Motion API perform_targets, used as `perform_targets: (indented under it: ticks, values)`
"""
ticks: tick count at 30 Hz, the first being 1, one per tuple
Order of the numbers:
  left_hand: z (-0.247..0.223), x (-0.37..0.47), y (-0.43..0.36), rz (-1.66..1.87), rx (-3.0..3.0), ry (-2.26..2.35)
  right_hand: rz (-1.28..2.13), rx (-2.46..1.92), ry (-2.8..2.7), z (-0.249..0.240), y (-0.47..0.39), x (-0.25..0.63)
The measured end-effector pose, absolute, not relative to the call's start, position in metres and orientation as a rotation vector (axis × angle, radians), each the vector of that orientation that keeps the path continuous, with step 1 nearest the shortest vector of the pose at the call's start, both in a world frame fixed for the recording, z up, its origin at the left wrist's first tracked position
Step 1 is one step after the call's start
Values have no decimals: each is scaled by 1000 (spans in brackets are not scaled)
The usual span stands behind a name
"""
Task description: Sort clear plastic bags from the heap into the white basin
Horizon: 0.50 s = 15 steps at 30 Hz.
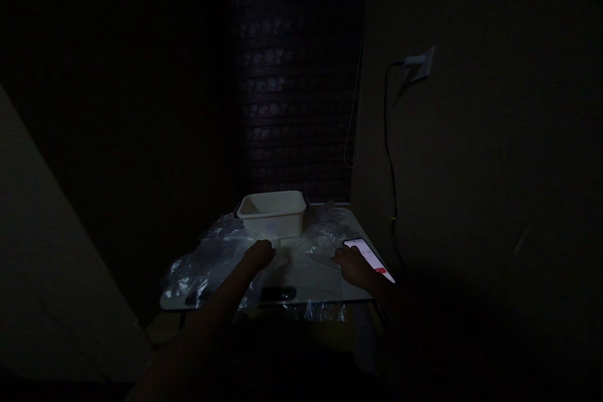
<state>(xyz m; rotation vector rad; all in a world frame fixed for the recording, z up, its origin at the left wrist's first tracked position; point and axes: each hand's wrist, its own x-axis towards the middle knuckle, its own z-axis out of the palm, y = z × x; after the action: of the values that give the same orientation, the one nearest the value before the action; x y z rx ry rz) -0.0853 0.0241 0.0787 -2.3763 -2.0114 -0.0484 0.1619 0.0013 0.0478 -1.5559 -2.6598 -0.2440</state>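
Note:
My right hand [353, 267] is closed around what looks like a knife [324, 260], its thin pale blade pointing left above the small table [320, 286]. To the left, my left hand [260, 254] is closed in front of the white plastic tub [276, 225]; whatever its fingers hold is too dark to make out. Crumpled clear plastic [207, 260] covers the table's left side. Beside my right hand lies a phone [377, 262] with its screen lit.
The room is very dark. A black cord [387, 132] hangs from a plug in the wall socket [426, 65] at right. A dark patterned blind [273, 94] hangs behind the table. A dark slot [279, 294] shows near the table's front edge.

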Motion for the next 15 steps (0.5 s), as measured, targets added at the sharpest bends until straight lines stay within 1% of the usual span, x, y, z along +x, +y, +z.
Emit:
perform_targets:
  ticks: [5, 8, 11, 15]
  values:
    - [74, -89, 15, -105, -2416, -1996, -254, -1568, -2643, 46, 0, 156]
    - [67, -81, 8, -78, -2388, -2051, -254, -1534, -2629, 49, -1, 149]
    - [60, -71, 4, -37, -2335, -2146, -223, -1389, -2685, 51, -7, 139]
    - [56, -66, 5, -73, -2328, -2265, -137, -1104, -2821, 48, -18, 121]
